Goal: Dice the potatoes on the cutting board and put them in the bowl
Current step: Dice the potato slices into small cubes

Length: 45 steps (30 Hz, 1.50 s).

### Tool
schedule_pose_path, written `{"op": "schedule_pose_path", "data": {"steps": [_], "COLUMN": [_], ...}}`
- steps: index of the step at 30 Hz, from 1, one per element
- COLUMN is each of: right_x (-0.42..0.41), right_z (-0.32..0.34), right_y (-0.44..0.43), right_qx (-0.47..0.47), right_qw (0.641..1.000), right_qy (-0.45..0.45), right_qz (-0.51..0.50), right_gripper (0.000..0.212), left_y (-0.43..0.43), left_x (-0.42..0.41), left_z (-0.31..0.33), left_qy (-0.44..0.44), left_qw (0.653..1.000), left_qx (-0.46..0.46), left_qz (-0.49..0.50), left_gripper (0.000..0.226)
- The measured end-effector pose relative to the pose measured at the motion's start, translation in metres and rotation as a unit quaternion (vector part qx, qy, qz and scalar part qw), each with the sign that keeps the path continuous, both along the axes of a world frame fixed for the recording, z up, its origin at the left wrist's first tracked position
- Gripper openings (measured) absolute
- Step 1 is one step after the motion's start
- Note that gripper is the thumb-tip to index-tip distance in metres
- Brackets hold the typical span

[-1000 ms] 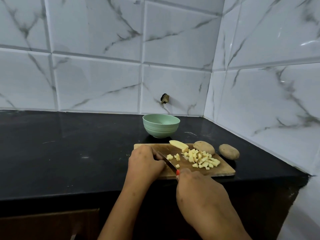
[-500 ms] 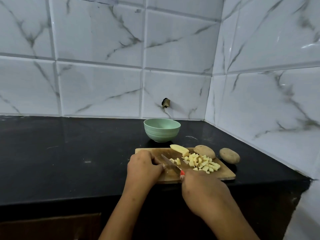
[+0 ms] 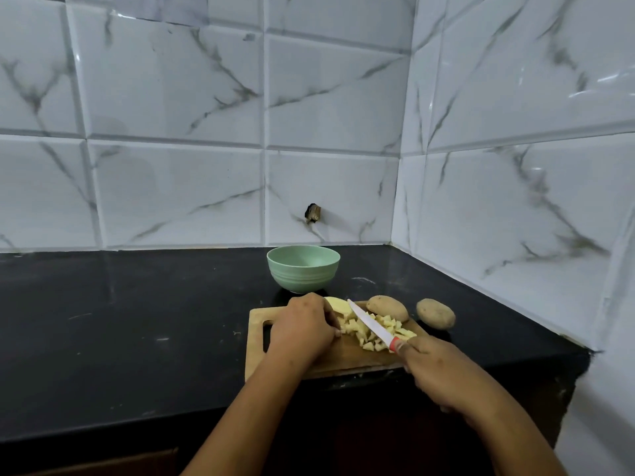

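The left hand (image 3: 304, 326) lies on the light wooden cutting board (image 3: 256, 338), fingers bent down at the pale peeled potato chunk (image 3: 338, 305); I cannot tell if it pinches. The right hand (image 3: 436, 369) grips the white knife with a red handle (image 3: 369, 323), blade pointing to 11 o'clock over the small yellow potato cubes (image 3: 376, 334). A brown whole potato (image 3: 387, 308) sits at the board's 1 o'clock corner. The round green bowl (image 3: 303, 275) stands at 12 o'clock.

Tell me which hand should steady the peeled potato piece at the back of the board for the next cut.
Left, probably. The left hand already lies right beside the peeled potato piece. The right hand is busy holding the knife, whose blade lies over the diced pile.
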State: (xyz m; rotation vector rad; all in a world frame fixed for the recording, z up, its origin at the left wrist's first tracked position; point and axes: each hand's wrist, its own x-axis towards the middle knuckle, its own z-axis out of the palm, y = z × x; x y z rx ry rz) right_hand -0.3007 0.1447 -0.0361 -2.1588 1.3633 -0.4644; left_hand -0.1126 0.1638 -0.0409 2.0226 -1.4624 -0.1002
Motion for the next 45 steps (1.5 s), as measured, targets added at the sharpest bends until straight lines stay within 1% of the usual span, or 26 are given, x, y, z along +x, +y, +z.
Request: {"op": "schedule_pose_path", "data": {"steps": [3, 5, 8, 9, 11, 13, 15, 18, 21, 22, 24, 27, 29, 31, 32, 35, 39, 40, 43, 44, 45], "right_x": [0.002, 0.004, 0.0, -0.003, -0.012, -0.02, -0.023, -0.02, -0.017, -0.017, -0.015, -0.009, -0.001, 0.011, 0.016, 0.028, 0.031, 0.031, 0.032, 0.033, 0.034], "right_z": [-0.002, -0.003, -0.002, 0.0, 0.008, 0.016, 0.02, 0.019, 0.01, 0.006, 0.002, 0.001, 0.001, -0.001, -0.003, -0.009, -0.01, -0.009, -0.006, -0.006, -0.007], "right_y": [0.001, 0.0, -0.002, -0.002, -0.003, 0.0, 0.003, 0.004, 0.003, 0.003, 0.005, 0.019, 0.032, 0.045, 0.049, 0.051, 0.041, 0.038, 0.03, 0.029, 0.029], "right_qx": [-0.013, -0.033, -0.034, -0.035, -0.036, -0.029, -0.031, -0.037, -0.047, -0.054, -0.072, -0.131, -0.162, -0.168, -0.167, -0.168, -0.195, -0.2, -0.213, -0.22, -0.226], "right_qw": [1.0, 0.999, 0.998, 0.997, 0.996, 0.997, 0.998, 0.999, 0.999, 0.998, 0.997, 0.991, 0.986, 0.985, 0.985, 0.983, 0.978, 0.977, 0.974, 0.972, 0.971], "right_qy": [-0.011, 0.01, 0.047, 0.062, 0.083, 0.077, 0.058, 0.022, 0.009, 0.007, 0.003, 0.01, 0.021, 0.037, 0.045, 0.061, 0.071, 0.074, 0.079, 0.078, 0.076], "right_qz": [-0.004, -0.006, -0.001, 0.002, 0.005, 0.01, 0.012, 0.003, -0.005, -0.01, -0.021, -0.04, -0.032, -0.002, 0.012, 0.028, 0.007, -0.002, -0.022, -0.025, -0.026], "right_gripper": [0.039, 0.042, 0.043, 0.041, 0.04, 0.037, 0.04, 0.042, 0.04, 0.039, 0.038, 0.032, 0.023, 0.013, 0.013, 0.027, 0.03, 0.03, 0.031, 0.031, 0.032], "left_y": [-0.008, -0.01, -0.008, -0.006, -0.004, -0.008, -0.019, -0.043, -0.056, -0.057, -0.056, -0.049, -0.041, -0.031, -0.026, -0.014, -0.005, -0.003, 0.002, 0.004, 0.006], "left_x": [0.0, 0.001, 0.01, 0.014, 0.023, 0.03, 0.034, 0.036, 0.034, 0.034, 0.036, 0.04, 0.04, 0.04, 0.04, 0.039, 0.038, 0.039, 0.039, 0.038, 0.036], "left_z": [0.0, 0.0, 0.001, 0.002, 0.005, 0.009, 0.012, 0.014, 0.012, 0.011, 0.011, 0.011, 0.01, 0.009, 0.009, 0.008, 0.007, 0.008, 0.01, 0.01, 0.01], "left_qy": [0.004, 0.01, 0.052, 0.052, 0.012, -0.04, -0.081, -0.146, -0.143, -0.137, -0.14, -0.182, -0.185, -0.17, -0.155, -0.089, -0.046, -0.017, 0.143, 0.175, 0.18], "left_qw": [1.0, 1.0, 0.998, 0.998, 0.999, 0.999, 0.996, 0.981, 0.966, 0.964, 0.966, 0.969, 0.973, 0.98, 0.985, 0.996, 0.997, 0.998, 0.989, 0.984, 0.983], "left_qx": [-0.01, -0.015, -0.016, -0.017, -0.022, -0.028, -0.011, 0.073, 0.159, 0.169, 0.154, 0.123, 0.113, 0.091, 0.074, 0.029, 0.009, 0.004, -0.008, -0.007, 0.0], "left_qz": [-0.011, -0.023, -0.044, -0.043, -0.023, -0.004, -0.026, -0.101, -0.148, -0.155, -0.155, -0.113, -0.079, -0.045, -0.031, 0.004, 0.053, 0.055, 0.03, 0.028, 0.032], "left_gripper": [0.012, 0.018, 0.016, 0.014, 0.016, 0.026, 0.038, 0.05, 0.056, 0.056, 0.049, 0.039, 0.037, 0.039, 0.039, 0.029, 0.027, 0.028, 0.03, 0.031, 0.03]}}
